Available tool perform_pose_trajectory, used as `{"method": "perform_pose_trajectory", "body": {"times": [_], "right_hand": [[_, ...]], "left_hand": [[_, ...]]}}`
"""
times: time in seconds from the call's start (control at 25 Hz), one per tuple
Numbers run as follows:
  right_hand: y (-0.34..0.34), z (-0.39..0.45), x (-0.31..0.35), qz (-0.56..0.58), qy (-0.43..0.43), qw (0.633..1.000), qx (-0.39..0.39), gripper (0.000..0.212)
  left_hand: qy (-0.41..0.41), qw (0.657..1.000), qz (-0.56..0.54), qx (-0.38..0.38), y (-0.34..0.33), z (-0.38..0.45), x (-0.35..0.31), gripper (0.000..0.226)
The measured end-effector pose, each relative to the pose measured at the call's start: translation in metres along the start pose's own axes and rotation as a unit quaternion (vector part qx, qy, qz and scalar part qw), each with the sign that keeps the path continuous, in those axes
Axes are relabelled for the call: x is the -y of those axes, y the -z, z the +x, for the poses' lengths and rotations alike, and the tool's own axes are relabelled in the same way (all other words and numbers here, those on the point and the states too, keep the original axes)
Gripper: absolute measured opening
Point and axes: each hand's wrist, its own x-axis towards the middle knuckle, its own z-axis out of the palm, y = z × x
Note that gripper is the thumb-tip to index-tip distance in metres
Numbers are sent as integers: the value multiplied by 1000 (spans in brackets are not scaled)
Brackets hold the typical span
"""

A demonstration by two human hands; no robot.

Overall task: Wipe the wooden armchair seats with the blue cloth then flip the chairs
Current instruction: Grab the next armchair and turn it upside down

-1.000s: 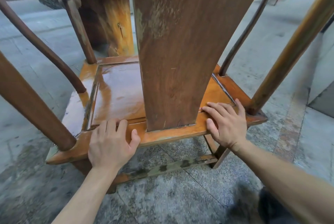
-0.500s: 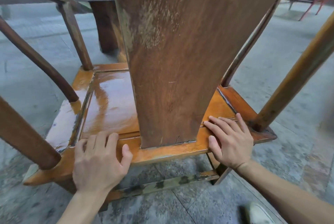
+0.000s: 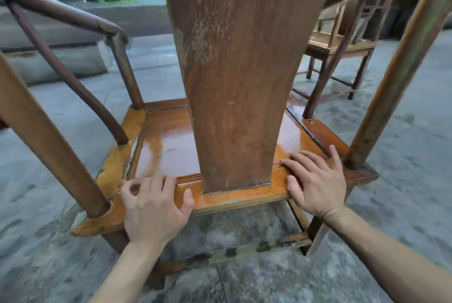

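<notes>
Now both hands sit on the rear rail of the wooden armchair [image 3: 234, 195], one on each side of the broad back splat [image 3: 234, 70]. The left hand [image 3: 154, 207] lies flat near the rear left corner of the seat [image 3: 168, 153], fingers straight over the rail and thumb against its outer edge; its fingertips are blurred, so how firmly it presses is hard to say. The right hand [image 3: 315, 180] lies flat near the rear right corner, just beside the rear post [image 3: 391, 82], fingers spread and gripping nothing. The seat panel shines as if wet. The blue cloth is not in view. A second armchair [image 3: 342, 41] stands well apart on the stone floor [image 3: 403, 156].

Judging by this, wiping looks done here and flipping comes next. The risk lies in the grip: open palms on a slick rail could slide as the chair tips, letting it drop onto the floor, or a curved arm rail [image 3: 73, 16] could swing into the person.
</notes>
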Motion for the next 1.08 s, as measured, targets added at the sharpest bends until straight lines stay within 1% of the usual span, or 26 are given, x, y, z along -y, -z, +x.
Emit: {"method": "perform_pose_trajectory", "body": {"times": [0.12, 0.2, 0.28, 0.44, 0.6, 0.72, 0.84, 0.92, 1.0, 1.08], "right_hand": [[-27, 22, -10, -2, -8, 1000, 11, 44], [-36, 27, -13, 10, 3, 1000, 7, 45], [-40, 29, -17, 24, 15, 1000, 3, 45], [-41, 31, -21, 50, 10, 999, 11, 47], [-41, 33, -24, 50, 11, 999, 18, 48], [-42, 31, -24, 59, 9, 998, 14, 48], [-43, 33, -23, 58, 9, 998, 26, 49], [-44, 38, -30, 43, -6, 997, 60, 51], [-42, 43, -37, 20, -15, 990, 139, 56], [-35, 46, -36, -8, -17, 976, 218, 61]], "left_hand": [[12, 999, 16, 37, -20, 23, -3, 45], [32, 998, 11, 52, -26, 31, -2, 48], [51, 997, 0, 55, -28, 31, -8, 49], [74, 996, -5, 55, -24, 27, -17, 48], [64, 993, 30, 96, -21, 34, -17, 47], [74, 992, 46, 90, -20, 36, -22, 44], [75, 994, 31, 78, -15, 26, -25, 37], [61, 995, 12, 75, -16, 7, -33, 36], [55, 993, 13, 107, -17, -18, -41, 43], [76, 991, -10, 111, -6, -26, -41, 42]]}}
